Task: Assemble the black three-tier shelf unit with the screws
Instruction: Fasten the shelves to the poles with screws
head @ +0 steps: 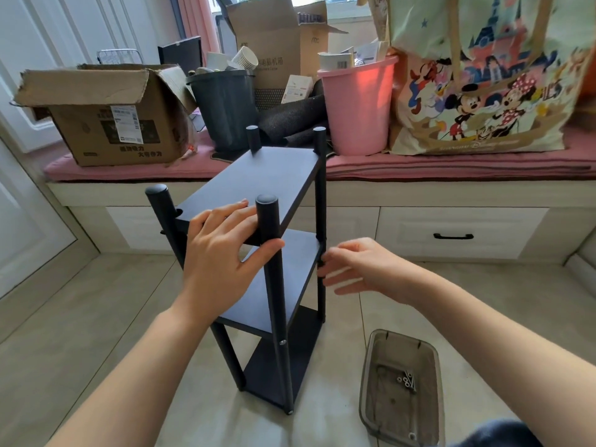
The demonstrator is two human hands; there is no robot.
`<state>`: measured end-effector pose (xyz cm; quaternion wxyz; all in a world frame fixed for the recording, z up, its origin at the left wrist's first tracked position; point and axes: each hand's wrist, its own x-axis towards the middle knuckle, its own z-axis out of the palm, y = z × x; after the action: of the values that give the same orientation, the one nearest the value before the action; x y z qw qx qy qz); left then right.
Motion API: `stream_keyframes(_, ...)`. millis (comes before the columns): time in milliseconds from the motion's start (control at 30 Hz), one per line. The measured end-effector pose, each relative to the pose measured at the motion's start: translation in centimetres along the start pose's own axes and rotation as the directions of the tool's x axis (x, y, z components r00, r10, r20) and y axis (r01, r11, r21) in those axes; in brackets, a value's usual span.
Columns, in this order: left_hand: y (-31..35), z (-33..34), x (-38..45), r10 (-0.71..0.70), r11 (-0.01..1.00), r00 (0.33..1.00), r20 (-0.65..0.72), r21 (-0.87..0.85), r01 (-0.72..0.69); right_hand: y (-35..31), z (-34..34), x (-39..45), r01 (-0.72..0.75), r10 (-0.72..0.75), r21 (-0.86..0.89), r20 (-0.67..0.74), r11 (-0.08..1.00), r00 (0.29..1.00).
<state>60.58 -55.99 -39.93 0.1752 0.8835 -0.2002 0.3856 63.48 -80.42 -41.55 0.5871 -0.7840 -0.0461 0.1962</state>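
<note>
Holding metal screws point(407, 380), a smoky plastic tray point(366, 375) flanks the black shelf unit point(258, 179); left hand point(222, 256) flat atop it, right hand point(361, 269) open.

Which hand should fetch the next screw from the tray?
Right: the right hand is empty, the translucent grey plastic tray on its side; the left hand rests on the black three-tier shelf unit.

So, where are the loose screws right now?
In the head view, the screws lie in the grey plastic tray on the floor at lower right, beside the black shelf unit and below the right hand.
</note>
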Motion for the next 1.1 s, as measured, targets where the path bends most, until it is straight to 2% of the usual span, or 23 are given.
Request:
stream_keyframes(300,1.6,1.9,0.5,0.003,0.999,0.996,-0.095,0.054,0.002,11.7,-5.8,1.0,-0.225,0.235,-0.163,0.039,0.96,0.971)
stream_keyframes(467,2.0,2.9,0.3,0.045,0.992,0.975,-0.216,0.126,-0.018,19.9,-6.0,3.9,-0.31,0.339,-0.384,0.011,0.87,0.941)
stream_keyframes(600,2.2,3.6,0.4,0.052,0.986,0.965,-0.256,0.164,-0.009,25.8,-5.4,5.6,-0.367,0.408,-0.469,-0.016,0.803,0.913)
stream_keyframes(733,2.4,4.1,0.3,0.047,0.979,0.955,-0.292,0.206,0.014,30.7,-4.6,7.7,-0.38,0.43,-0.628,-0.079,0.68,0.9)
stream_keyframes(900,2.7,4.7,0.2,0.058,0.975,0.947,-0.315,0.22,0.013,35.5,-3.9,8.7,-0.425,0.432,-0.703,-0.184,0.57,0.883)
stream_keyframes(1000,2.7,4.8,0.0,0.068,0.973,0.94,-0.335,0.232,0.012,37.4,-3.4,8.1,-0.39,0.376,-0.768,-0.21,0.508,0.903)
stream_keyframes(1100,2.6,5.0,0.1,0.071,0.973,0.941,-0.332,0.232,0.008,38.0,-3.1,7.6,-0.347,0.302,-0.769,-0.209,0.536,0.93)
